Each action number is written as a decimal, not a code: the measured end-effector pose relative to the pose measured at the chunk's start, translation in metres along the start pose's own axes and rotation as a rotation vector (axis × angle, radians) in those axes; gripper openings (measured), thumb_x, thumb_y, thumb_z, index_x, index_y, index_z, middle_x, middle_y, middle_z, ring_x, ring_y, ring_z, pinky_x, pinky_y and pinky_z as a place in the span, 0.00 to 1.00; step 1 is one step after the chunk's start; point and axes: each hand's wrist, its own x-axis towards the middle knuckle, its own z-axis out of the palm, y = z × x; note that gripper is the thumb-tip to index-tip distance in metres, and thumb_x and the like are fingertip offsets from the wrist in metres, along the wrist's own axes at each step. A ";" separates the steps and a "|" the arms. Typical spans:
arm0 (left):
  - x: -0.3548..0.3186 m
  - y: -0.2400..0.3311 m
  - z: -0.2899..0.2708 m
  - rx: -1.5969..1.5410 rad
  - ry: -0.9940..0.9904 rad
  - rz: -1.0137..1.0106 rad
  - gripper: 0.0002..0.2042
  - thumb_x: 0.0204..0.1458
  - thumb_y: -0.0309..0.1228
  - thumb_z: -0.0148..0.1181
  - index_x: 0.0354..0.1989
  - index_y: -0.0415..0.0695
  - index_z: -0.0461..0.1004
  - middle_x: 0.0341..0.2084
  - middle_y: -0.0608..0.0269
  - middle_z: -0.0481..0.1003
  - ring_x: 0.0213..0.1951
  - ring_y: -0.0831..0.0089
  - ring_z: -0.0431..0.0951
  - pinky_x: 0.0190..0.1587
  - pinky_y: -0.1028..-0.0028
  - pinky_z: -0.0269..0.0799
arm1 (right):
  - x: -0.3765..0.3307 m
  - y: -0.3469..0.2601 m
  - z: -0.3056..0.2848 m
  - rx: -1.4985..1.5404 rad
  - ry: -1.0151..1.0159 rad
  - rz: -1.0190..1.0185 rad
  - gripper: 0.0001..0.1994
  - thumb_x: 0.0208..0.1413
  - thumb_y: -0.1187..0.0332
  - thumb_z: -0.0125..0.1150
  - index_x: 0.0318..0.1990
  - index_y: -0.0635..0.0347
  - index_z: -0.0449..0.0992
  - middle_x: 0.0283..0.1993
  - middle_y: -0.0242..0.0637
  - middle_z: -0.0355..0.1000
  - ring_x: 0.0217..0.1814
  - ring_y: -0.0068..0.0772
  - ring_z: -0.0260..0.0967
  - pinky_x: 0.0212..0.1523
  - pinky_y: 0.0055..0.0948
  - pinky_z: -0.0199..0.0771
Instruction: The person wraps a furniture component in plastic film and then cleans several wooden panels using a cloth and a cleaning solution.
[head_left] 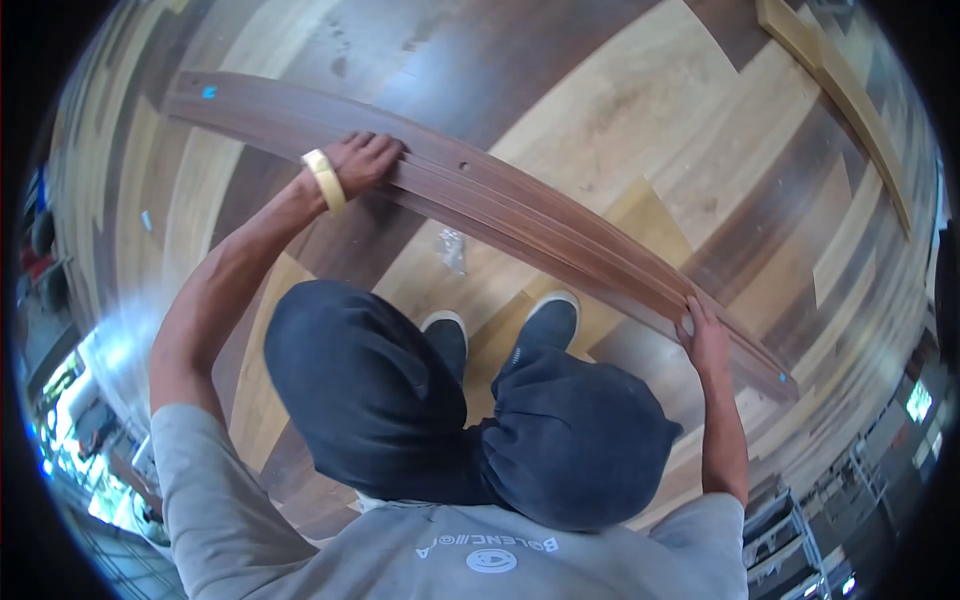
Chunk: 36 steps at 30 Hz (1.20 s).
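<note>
A long, dark reddish-brown wooden board (480, 180) with grooves along its length stretches in front of me from the far left to the near right. It has a small hole near its middle and a bit of blue tape close to each end. My left hand (365, 160) has its fingers curled over the board, left of the hole. Around that wrist sits a pale yellow band (323, 180). Toward the board's right end, my right hand (706, 337) grips the edge from the near side. Whether the board touches the floor is hard to see.
Beneath lies a floor of light and dark wood planks (610, 90). A crumpled clear plastic bag (452, 250) rests before my shoes (550, 320). Another curved, lighter wooden piece (840, 85) lies at the far right. Metal racks (790, 550) stand at the lower right.
</note>
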 end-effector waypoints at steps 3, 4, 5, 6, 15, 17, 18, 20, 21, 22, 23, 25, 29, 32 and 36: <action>0.004 0.001 0.000 -0.052 -0.001 -0.022 0.18 0.49 0.29 0.52 0.51 0.42 0.66 0.43 0.59 0.70 0.46 0.62 0.72 0.50 0.67 0.68 | -0.001 0.003 0.002 -0.007 0.025 -0.023 0.28 0.44 0.68 0.66 0.56 0.53 0.66 0.53 0.43 0.68 0.51 0.48 0.69 0.48 0.40 0.72; 0.009 0.003 0.001 -0.065 0.004 -0.004 0.18 0.49 0.29 0.52 0.51 0.42 0.66 0.43 0.59 0.70 0.46 0.62 0.72 0.50 0.67 0.68 | -0.005 0.006 0.004 0.010 0.020 -0.033 0.30 0.43 0.67 0.67 0.57 0.54 0.65 0.54 0.44 0.67 0.53 0.49 0.67 0.50 0.40 0.71; 0.010 0.005 -0.007 -0.096 -0.020 -0.039 0.20 0.48 0.28 0.54 0.51 0.42 0.66 0.44 0.59 0.70 0.48 0.62 0.71 0.52 0.66 0.67 | -0.004 0.008 0.004 0.034 0.018 -0.057 0.33 0.42 0.67 0.68 0.59 0.55 0.63 0.54 0.46 0.67 0.54 0.50 0.66 0.52 0.40 0.70; 0.009 0.006 -0.010 -0.126 -0.049 -0.076 0.21 0.46 0.28 0.56 0.52 0.42 0.66 0.46 0.59 0.69 0.50 0.62 0.70 0.54 0.66 0.65 | 0.001 -0.003 -0.005 0.038 0.012 -0.054 0.33 0.42 0.67 0.68 0.59 0.55 0.63 0.54 0.46 0.67 0.54 0.50 0.66 0.52 0.40 0.70; -0.012 0.103 -0.008 -0.740 0.682 -1.264 0.45 0.40 0.37 0.70 0.65 0.39 0.49 0.60 0.40 0.53 0.62 0.48 0.56 0.63 0.58 0.54 | 0.086 -0.158 -0.040 0.349 0.141 -0.412 0.37 0.45 0.58 0.67 0.60 0.68 0.59 0.57 0.54 0.63 0.61 0.54 0.58 0.60 0.39 0.60; -0.021 0.101 -0.001 -1.843 0.779 -1.639 0.44 0.46 0.42 0.66 0.66 0.39 0.46 0.61 0.45 0.53 0.59 0.54 0.60 0.59 0.61 0.61 | 0.121 -0.194 -0.028 0.409 0.194 -0.336 0.30 0.53 0.58 0.61 0.59 0.68 0.62 0.56 0.54 0.64 0.59 0.55 0.60 0.60 0.39 0.59; -0.026 0.098 0.002 -2.355 0.745 -1.733 0.44 0.47 0.44 0.65 0.66 0.40 0.46 0.60 0.50 0.55 0.57 0.57 0.64 0.56 0.61 0.65 | 0.135 -0.208 -0.025 0.406 0.193 -0.357 0.30 0.53 0.58 0.61 0.59 0.68 0.62 0.56 0.54 0.64 0.59 0.55 0.60 0.60 0.39 0.59; -0.022 0.106 0.006 -2.327 0.650 -1.531 0.46 0.48 0.50 0.62 0.67 0.39 0.43 0.64 0.54 0.51 0.60 0.57 0.60 0.57 0.59 0.63 | 0.162 -0.237 -0.022 0.396 0.256 -0.357 0.26 0.56 0.56 0.55 0.55 0.67 0.66 0.50 0.52 0.66 0.53 0.52 0.62 0.54 0.41 0.63; -0.017 0.110 -0.002 -2.296 0.591 -1.513 0.46 0.49 0.52 0.60 0.68 0.41 0.42 0.66 0.57 0.47 0.64 0.56 0.55 0.59 0.58 0.62 | 0.165 -0.252 -0.019 0.390 0.256 -0.387 0.26 0.56 0.56 0.55 0.55 0.67 0.66 0.50 0.52 0.66 0.53 0.52 0.62 0.54 0.41 0.63; -0.009 0.117 -0.010 -2.322 0.628 -1.568 0.46 0.48 0.52 0.60 0.68 0.42 0.41 0.67 0.57 0.44 0.65 0.55 0.51 0.60 0.57 0.60 | 0.162 -0.265 -0.016 0.384 0.262 -0.374 0.25 0.56 0.55 0.56 0.54 0.67 0.68 0.49 0.51 0.67 0.51 0.51 0.63 0.53 0.41 0.64; 0.004 0.122 -0.012 -2.281 0.731 -1.628 0.48 0.46 0.54 0.62 0.67 0.40 0.42 0.66 0.56 0.46 0.64 0.54 0.53 0.59 0.58 0.60 | 0.159 -0.275 -0.016 0.379 0.270 -0.371 0.25 0.55 0.55 0.56 0.53 0.67 0.69 0.48 0.50 0.67 0.49 0.51 0.63 0.52 0.42 0.64; 0.009 0.120 0.018 -2.376 0.877 -1.769 0.49 0.43 0.59 0.61 0.67 0.45 0.45 0.62 0.50 0.54 0.61 0.52 0.58 0.60 0.56 0.58 | 0.155 -0.286 -0.016 0.354 0.280 -0.339 0.25 0.54 0.54 0.58 0.51 0.67 0.70 0.47 0.52 0.67 0.51 0.51 0.62 0.53 0.41 0.62; 0.025 0.124 -0.007 -2.505 1.232 -1.624 0.52 0.43 0.65 0.56 0.68 0.41 0.41 0.67 0.49 0.47 0.63 0.50 0.55 0.63 0.56 0.53 | 0.159 -0.276 -0.016 0.421 0.229 -0.339 0.27 0.52 0.53 0.60 0.51 0.68 0.70 0.47 0.53 0.67 0.52 0.52 0.61 0.55 0.43 0.60; 0.019 0.120 0.005 -2.459 1.174 -1.637 0.51 0.45 0.65 0.54 0.68 0.40 0.42 0.65 0.46 0.49 0.63 0.50 0.54 0.63 0.56 0.53 | 0.160 -0.281 -0.018 0.573 0.130 -0.240 0.26 0.51 0.53 0.61 0.49 0.68 0.70 0.49 0.53 0.66 0.53 0.52 0.61 0.56 0.44 0.59; 0.016 0.127 0.007 -2.404 1.069 -1.632 0.47 0.47 0.64 0.53 0.65 0.39 0.48 0.62 0.46 0.55 0.62 0.54 0.57 0.61 0.58 0.57 | 0.143 -0.289 -0.014 0.391 0.146 -0.327 0.40 0.43 0.48 0.66 0.57 0.70 0.62 0.56 0.57 0.61 0.58 0.54 0.57 0.60 0.44 0.56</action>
